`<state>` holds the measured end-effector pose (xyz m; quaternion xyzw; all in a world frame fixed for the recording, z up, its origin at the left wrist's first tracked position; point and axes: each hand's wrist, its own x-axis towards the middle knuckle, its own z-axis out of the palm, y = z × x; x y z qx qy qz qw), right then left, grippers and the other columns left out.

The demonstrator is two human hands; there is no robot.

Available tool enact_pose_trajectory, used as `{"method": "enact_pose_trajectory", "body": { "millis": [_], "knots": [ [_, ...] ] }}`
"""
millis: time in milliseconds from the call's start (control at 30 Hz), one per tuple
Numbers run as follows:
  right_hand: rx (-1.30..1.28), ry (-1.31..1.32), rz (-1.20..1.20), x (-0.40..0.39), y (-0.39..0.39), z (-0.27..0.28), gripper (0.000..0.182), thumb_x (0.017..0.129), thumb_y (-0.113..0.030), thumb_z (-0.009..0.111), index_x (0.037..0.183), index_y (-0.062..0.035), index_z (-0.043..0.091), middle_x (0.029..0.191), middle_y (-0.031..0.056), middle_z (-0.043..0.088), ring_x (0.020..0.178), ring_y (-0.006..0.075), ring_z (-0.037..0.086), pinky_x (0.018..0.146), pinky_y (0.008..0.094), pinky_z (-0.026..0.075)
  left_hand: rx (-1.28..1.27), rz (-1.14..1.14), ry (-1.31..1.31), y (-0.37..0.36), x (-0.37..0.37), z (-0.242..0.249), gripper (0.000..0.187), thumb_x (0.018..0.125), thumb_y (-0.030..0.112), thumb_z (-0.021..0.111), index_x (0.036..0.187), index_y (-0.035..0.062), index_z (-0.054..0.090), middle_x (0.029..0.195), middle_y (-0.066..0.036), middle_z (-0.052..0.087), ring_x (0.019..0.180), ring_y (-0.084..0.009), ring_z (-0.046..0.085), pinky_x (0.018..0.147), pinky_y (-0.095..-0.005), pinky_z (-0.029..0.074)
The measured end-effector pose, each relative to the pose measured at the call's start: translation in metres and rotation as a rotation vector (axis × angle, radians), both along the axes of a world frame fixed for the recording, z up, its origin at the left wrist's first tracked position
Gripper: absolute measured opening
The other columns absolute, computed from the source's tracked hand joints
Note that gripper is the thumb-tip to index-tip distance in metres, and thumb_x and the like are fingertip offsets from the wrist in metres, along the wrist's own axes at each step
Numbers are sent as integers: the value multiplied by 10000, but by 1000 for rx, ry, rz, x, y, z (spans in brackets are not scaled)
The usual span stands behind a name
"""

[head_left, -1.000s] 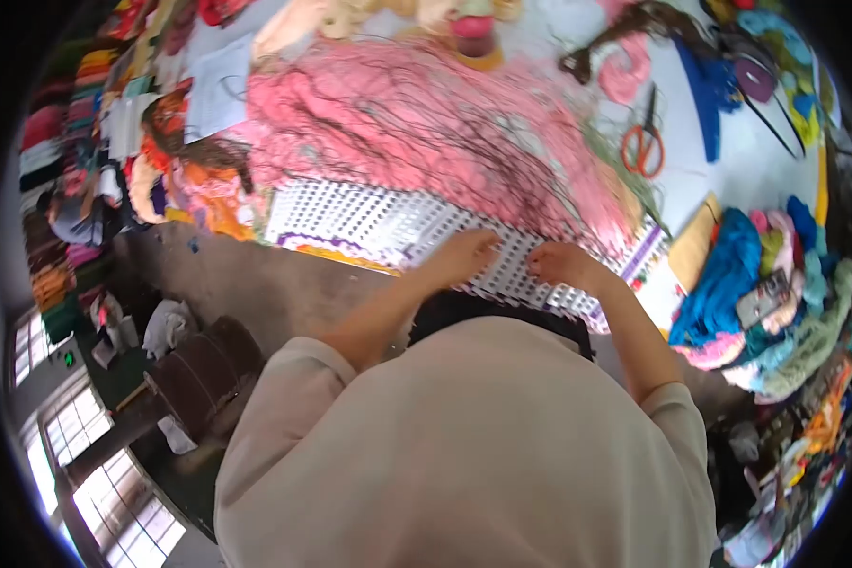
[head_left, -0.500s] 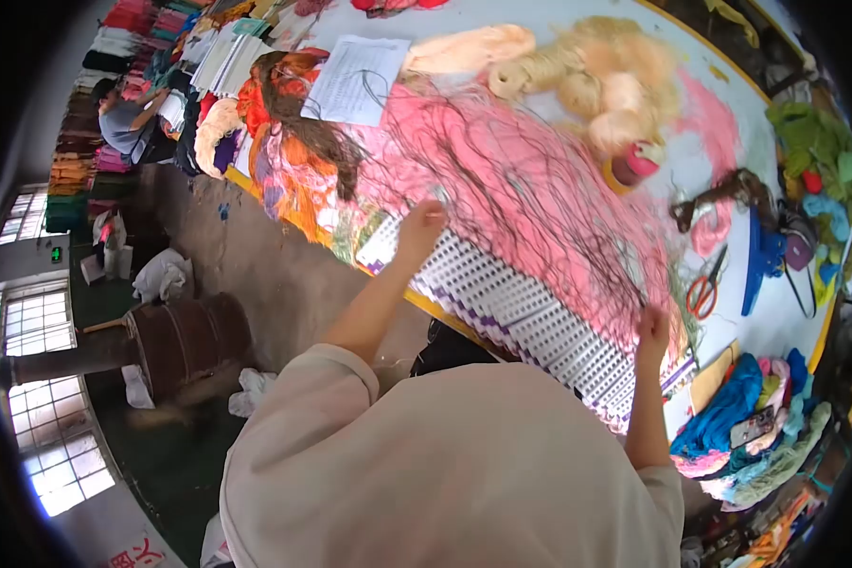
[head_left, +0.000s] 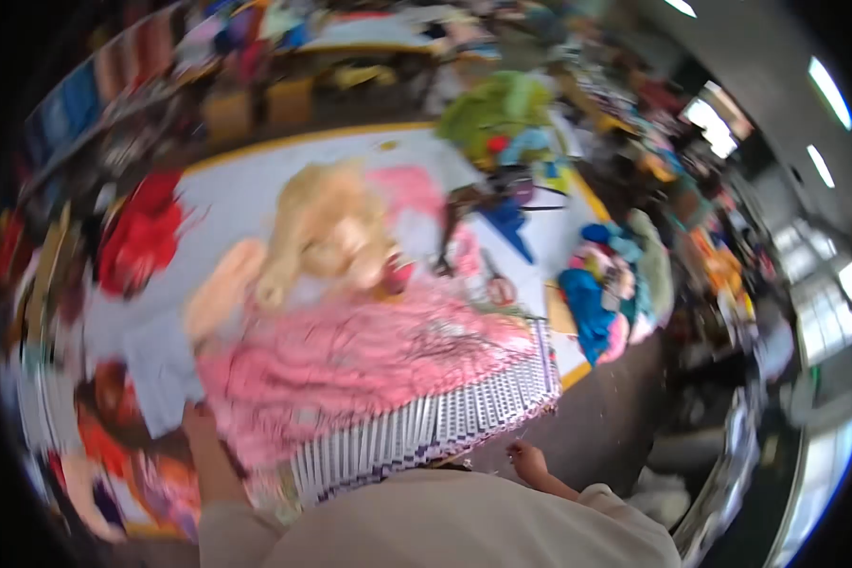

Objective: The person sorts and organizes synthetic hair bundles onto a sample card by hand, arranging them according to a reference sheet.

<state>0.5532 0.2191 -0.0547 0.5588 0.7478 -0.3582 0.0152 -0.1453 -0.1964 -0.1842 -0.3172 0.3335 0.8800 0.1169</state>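
My left hand (head_left: 199,418) is at the lower corner of a pale sheet of paper (head_left: 161,355), beside the pink yarn (head_left: 341,355). Blur hides its fingers. Past the table's near edge, my right hand (head_left: 526,460) hangs over the floor with its fingers curled in; anything inside them is too small to make out. Between my hands lies a black-and-white patterned strip (head_left: 435,421) with a purple edge. Dark strands run across the pink yarn, which spreads beyond that strip.
Cream yarn (head_left: 322,208) and red yarn (head_left: 147,237) lie farther back on the white table (head_left: 237,180). Orange-handled scissors (head_left: 501,290) rest at the right, near blue yarn (head_left: 589,312) at the corner. Green yarn (head_left: 492,104) is heaped on the far side.
My view has swung to the right and is smeared. My left hand has gone from the patterned strip to the paper's corner. My right hand has left the yarn and dropped past the edge.
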Motion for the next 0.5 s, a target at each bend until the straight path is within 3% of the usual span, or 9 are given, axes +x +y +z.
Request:
{"method": "enact_pose_trajectory", "body": {
  "millis": [33, 100, 133, 167, 200, 300, 333, 433, 500],
  "knots": [
    [-41, -28, 24, -5, -10, 3, 183, 856, -178, 603, 1003, -113, 689, 870, 99, 700, 733, 252, 679, 670, 382, 536, 113, -316, 138, -27, -22, -11, 73, 890, 154, 573, 951, 119, 595, 813, -7, 635, 632, -138, 559, 496, -268, 465],
    [50, 42, 28, -13, -27, 6, 184, 855, -202, 609, 999, -120, 690, 914, 97, 701, 798, 279, 677, 719, 399, 533, -261, -340, 371, -22, -76, 21, 83, 895, 169, 578, 958, 130, 615, 809, -8, 632, 656, -133, 564, 510, -261, 445],
    [32, 47, 54, -19, -32, 7, 185, 854, -206, 610, 996, -117, 688, 908, 101, 699, 817, 293, 672, 733, 404, 529, -460, -328, 460, -13, -87, 49, 88, 897, 176, 580, 961, 136, 625, 807, -8, 630, 668, -131, 566, 516, -258, 435],
    [12, 52, 90, -27, -35, 8, 186, 853, -210, 611, 993, -114, 686, 902, 106, 697, 835, 307, 667, 746, 410, 526, -323, -18, 213, -26, -109, 49, 103, 898, 197, 591, 952, 113, 616, 794, -13, 619, 655, -135, 556, 522, -258, 432],
    [27, 95, 83, -36, -40, 15, 183, 860, -207, 602, 991, -105, 677, 886, 118, 688, 828, 318, 659, 741, 415, 523, -317, 71, 201, -11, -121, 85, 135, 899, 218, 601, 942, 90, 607, 781, -17, 608, 642, -139, 546, 529, -257, 429],
    [137, 166, 228, -45, -49, 21, 173, 883, -161, 607, 1013, -65, 668, 873, 105, 697, 787, 234, 677, 721, 360, 529, -369, 89, 343, 19, -141, 172, 266, 903, 280, 631, 912, 20, 579, 742, -30, 575, 604, -152, 515, 547, -255, 419],
    [68, 193, 204, -51, -51, 29, 182, 884, -167, 611, 1029, -70, 663, 872, 115, 692, 775, 239, 671, 712, 359, 525, -425, 49, 425, 36, -130, 207, 313, 904, 301, 641, 902, -4, 570, 729, -34, 564, 591, -157, 505, 553, -255, 415],
    [104, 274, 255, -70, -54, 43, 195, 887, -177, 613, 1039, -62, 656, 865, 119, 681, 784, 233, 662, 708, 357, 518, -1203, 37, 995, 79, -93, 235, 382, 895, 323, 647, 991, -36, 561, 793, -85, 564, 687, -181, 539, 622, -276, 450],
    [28, 374, 205, -95, -56, 71, 249, 892, -185, 617, 1098, -45, 622, 917, 114, 657, 806, 192, 646, 700, 330, 507, -1263, -119, 1137, 138, 15, 284, 396, 908, 274, 618, 1139, -40, 547, 953, -164, 578, 858, -232, 572, 729, -330, 480]
  ]
}}
